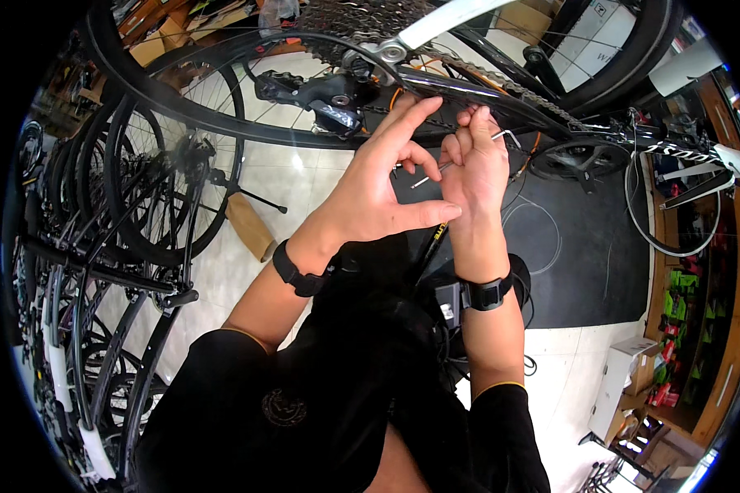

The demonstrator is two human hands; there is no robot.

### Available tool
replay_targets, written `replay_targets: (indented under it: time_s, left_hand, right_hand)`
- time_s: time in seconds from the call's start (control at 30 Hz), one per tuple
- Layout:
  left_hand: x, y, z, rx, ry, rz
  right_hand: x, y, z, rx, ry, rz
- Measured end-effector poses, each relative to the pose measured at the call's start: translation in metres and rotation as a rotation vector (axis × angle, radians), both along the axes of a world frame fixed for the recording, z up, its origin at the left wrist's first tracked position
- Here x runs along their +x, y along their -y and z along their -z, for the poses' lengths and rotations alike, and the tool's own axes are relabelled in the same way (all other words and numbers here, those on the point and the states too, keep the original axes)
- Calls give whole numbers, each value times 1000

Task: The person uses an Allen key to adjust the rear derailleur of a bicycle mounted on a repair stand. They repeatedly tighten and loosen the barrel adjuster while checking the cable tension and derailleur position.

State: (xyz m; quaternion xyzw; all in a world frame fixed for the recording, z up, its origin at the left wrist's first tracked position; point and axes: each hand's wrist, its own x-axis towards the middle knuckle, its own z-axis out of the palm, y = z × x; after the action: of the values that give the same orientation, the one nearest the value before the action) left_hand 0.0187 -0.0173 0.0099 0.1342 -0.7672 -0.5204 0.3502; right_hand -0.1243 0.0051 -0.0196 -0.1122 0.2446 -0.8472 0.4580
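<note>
A bicycle hangs in front of me, its rear derailleur (pixel 330 100) and cassette (pixel 355 23) at the upper middle. My right hand (pixel 477 174) is closed on a silver hex key (pixel 508 133); the bent end sticks out beyond the fingers. A thin tip, seemingly of the same key, shows on the other side. My left hand (pixel 372 187) has its thumb and index finger spread, the other fingers partly curled, with nothing visibly held. Its index fingertip is just below the black chainstay (pixel 469 87); whether they touch I cannot tell. The thumb tip points at my right wrist.
Several bicycles (pixel 152 177) stand close together at the left. A black mat (pixel 600 275) covers part of the tiled floor. Along the right is a wooden shelf (pixel 719 386) with small goods, near a white box (pixel 621 382). The rear tyre (pixel 168 108) arcs across the upper left.
</note>
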Motion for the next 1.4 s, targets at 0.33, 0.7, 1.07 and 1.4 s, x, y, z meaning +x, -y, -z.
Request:
replay_targets:
  time_s: [0.33, 0.7, 1.07, 1.4]
  left_hand:
    - [1, 1, -1, -18, -9, 7]
    - [3, -3, -3, -5, -3, -15]
    - [5, -1, -3, -58, -8, -2]
    - [9, -11, -6, -131, -11, -79]
  right_hand:
    - [21, 12, 12, 30, -62, -51]
    - [5, -5, 4, 40, -166, -22]
    - [18, 2, -5, 72, -196, 57]
    - [13, 1, 7, 10, -146, -68]
